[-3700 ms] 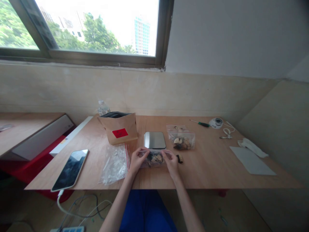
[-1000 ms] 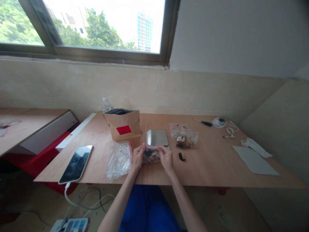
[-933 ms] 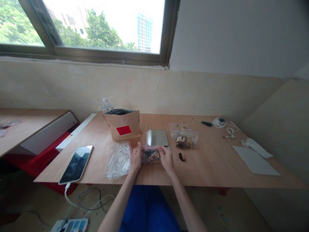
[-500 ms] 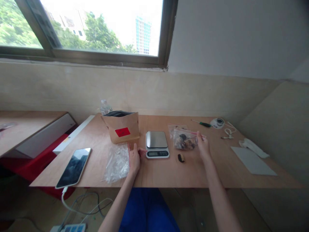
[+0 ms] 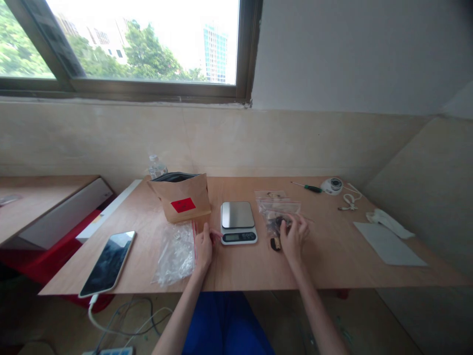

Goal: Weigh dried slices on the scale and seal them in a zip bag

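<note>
Clear zip bag [image 5: 275,213] beside a steel scale [image 5: 237,215].
Right hand [image 5: 293,234] curls its fingers onto the bag at 3 o'clock; left hand [image 5: 204,248] rests open, empty, at 9 o'clock.

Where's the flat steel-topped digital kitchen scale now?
In the head view, the scale sits on the plywood table, just right of the person's left hand and left of the clear zip bag under the right hand.

The left hand [image 5: 204,249] stands narrow and upright; the right hand [image 5: 293,231] curls downward, well apart.
</note>
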Motion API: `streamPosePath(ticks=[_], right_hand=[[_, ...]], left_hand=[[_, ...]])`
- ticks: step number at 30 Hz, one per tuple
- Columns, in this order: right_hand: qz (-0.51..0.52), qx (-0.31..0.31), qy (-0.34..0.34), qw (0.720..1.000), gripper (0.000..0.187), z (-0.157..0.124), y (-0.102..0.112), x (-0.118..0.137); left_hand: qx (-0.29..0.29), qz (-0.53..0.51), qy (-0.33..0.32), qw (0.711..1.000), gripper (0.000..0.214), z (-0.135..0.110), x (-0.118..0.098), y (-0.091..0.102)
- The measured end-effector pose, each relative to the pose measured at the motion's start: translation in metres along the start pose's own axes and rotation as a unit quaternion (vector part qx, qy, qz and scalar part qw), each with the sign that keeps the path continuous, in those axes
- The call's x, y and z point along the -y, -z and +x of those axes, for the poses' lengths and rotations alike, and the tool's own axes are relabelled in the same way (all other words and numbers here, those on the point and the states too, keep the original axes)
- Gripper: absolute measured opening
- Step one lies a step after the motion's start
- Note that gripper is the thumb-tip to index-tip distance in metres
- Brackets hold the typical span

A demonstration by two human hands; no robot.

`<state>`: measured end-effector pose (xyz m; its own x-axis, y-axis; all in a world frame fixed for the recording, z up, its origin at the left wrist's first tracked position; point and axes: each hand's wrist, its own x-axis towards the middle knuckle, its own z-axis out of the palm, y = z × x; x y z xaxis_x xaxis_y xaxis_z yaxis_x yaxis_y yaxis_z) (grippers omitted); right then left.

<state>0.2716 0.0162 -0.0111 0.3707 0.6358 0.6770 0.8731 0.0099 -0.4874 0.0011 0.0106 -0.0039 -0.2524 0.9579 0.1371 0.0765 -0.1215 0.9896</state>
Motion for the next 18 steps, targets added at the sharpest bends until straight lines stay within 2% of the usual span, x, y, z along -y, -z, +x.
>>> streamPosePath(ticks=[4,8,12,15,18], right_hand=[[-0.029,0.023,-0.023,0.999,0.038,0.002,-0.023,-0.005],[-0.049,0.059,-0.002,0.997,0.043,0.021,-0.035,-0.007],[-0.055,0.056,0.004,0.997,0.044,0.020,-0.023,-0.001],[-0.025,0.074,0.042,0.996,0.037,-0.004,-0.006,0.004],[-0.004,0.132,0.102,0.986,0.034,-0.032,0.007,0.005]], left_hand=[[0.004,-0.002,0.004,1.000,0.063,0.000,0.000,0.000],[0.007,-0.006,0.005,1.000,0.063,-0.001,-0.002,0.000],[0.003,-0.003,0.005,1.000,0.063,-0.002,-0.004,0.000],[-0.001,-0.003,-0.009,1.000,0.061,-0.004,-0.003,-0.001],[-0.036,-0.007,-0.022,0.999,0.058,-0.005,-0.006,-0.002]])
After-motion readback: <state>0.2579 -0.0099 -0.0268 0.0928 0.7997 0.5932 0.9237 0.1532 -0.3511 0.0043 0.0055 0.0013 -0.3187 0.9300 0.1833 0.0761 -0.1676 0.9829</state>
